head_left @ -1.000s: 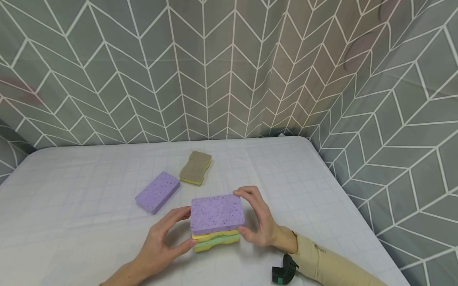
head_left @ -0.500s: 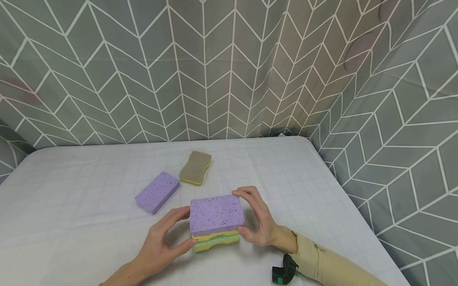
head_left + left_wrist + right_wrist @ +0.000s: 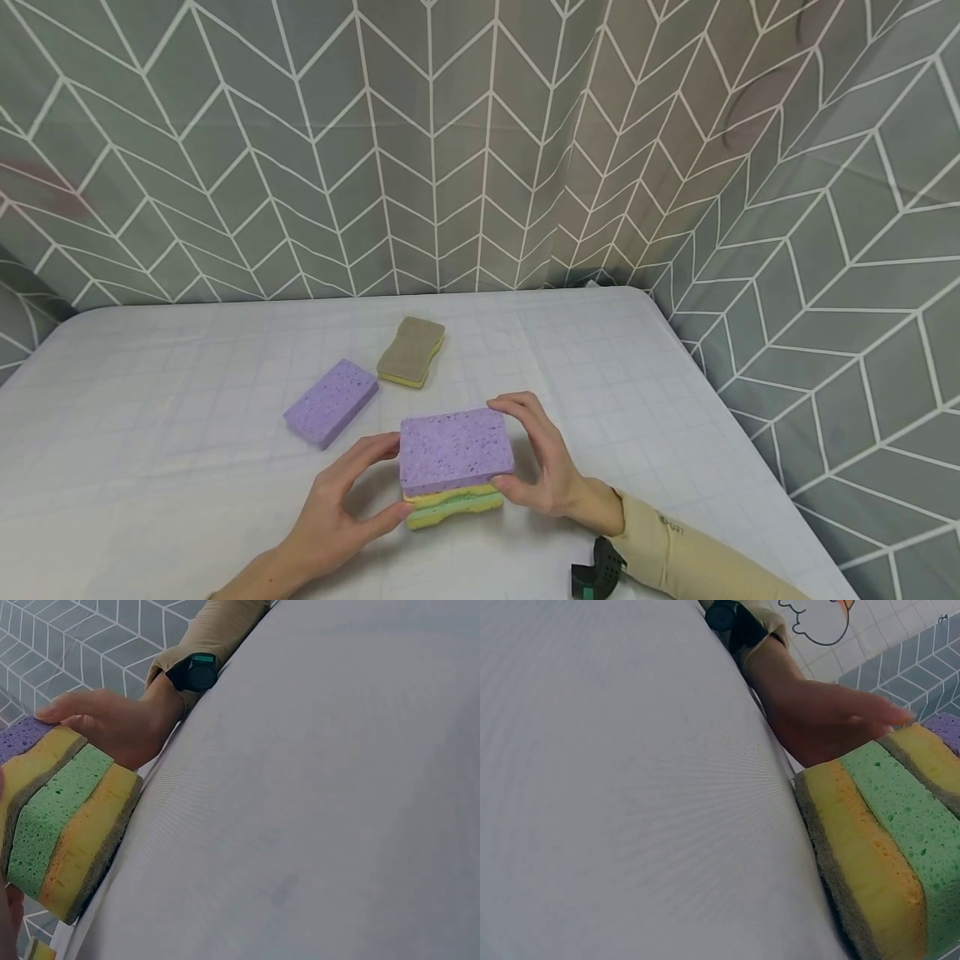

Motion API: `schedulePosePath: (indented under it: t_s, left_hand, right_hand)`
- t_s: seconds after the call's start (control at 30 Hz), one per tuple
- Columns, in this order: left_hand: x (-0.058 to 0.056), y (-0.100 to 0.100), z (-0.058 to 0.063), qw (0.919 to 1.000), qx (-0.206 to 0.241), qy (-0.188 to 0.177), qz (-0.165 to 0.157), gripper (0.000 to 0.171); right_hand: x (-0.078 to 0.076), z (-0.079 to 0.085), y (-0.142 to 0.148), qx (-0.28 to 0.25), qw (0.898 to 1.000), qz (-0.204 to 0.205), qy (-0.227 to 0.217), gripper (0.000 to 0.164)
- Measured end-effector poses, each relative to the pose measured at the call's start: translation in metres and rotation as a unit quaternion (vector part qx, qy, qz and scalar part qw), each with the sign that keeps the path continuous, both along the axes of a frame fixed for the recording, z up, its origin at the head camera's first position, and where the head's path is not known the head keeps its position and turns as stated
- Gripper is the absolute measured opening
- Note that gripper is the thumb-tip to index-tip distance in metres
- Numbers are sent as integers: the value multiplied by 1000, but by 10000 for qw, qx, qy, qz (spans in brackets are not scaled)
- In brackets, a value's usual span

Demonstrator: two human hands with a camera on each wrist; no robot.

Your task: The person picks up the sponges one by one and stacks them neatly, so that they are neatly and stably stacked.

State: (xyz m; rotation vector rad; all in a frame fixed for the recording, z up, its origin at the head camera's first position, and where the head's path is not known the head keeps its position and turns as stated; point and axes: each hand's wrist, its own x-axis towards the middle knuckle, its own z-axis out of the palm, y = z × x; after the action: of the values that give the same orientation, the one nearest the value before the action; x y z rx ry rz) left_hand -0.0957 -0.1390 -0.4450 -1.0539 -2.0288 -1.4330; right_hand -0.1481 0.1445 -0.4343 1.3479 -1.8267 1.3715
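Observation:
A stack of sponges stands on the white table in the head view. On top lies a purple sponge (image 3: 455,450); below it come a yellow sponge with a grey scouring side (image 3: 922,754), a green sponge (image 3: 64,810) and a bottom yellow sponge (image 3: 97,847), grey side down. My right hand (image 3: 546,467) holds the purple sponge's right end between thumb and fingers. At the stack's left end, my left hand (image 3: 330,508) has its fingertips by the purple sponge and its thumb against the front corner of the yellow layer. The stack hides part of the left fingers.
Behind the stack to the left, another purple sponge (image 3: 331,405) lies flat. A yellow sponge with its grey scouring side up (image 3: 411,352) lies farther back. Patterned grey curtains (image 3: 465,150) border the table (image 3: 187,375) at the back and right.
My right thumb has shifted slightly left along the front edge of the top purple sponge. The stack and my left hand stay in nearly the same place.

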Motion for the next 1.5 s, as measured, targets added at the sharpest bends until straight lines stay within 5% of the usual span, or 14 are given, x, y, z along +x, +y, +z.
schedulePosePath:
  t_s: [0.1,0.2,0.37,0.57,0.77,0.9,1.23,1.5]
  left_hand:
    - [-1,-3,3,9999,86,-111,16,61]
    - [-5,-11,10,9969,93,-224,748,54]
    - [-16,-28,17,9615,-397,-259,2709,54]
    - [-31,-47,10,9295,-1060,-250,3524,63]
    - [-31,-53,7,9026,-1357,-1222,3899,68]
    - [-30,-53,7,8917,-1460,-1520,4006,72]
    - [-28,-50,8,8761,-1566,-1861,4162,79]
    - [-28,-51,7,8781,-1578,-1759,4161,76]
  right_hand:
    - [0,0,0,10,10000,-43,40,69]
    - [-1,-1,1,21,9999,-91,100,68]
    - [-2,-1,1,61,9996,-163,239,68]
    - [-3,0,1,90,9990,-231,367,68]
    - [-3,1,1,110,9989,-241,399,68]
    - [-3,2,1,128,9988,-248,412,68]
    - [-3,2,2,172,9984,-310,451,69]
    - [-2,2,2,183,9983,-315,445,69]
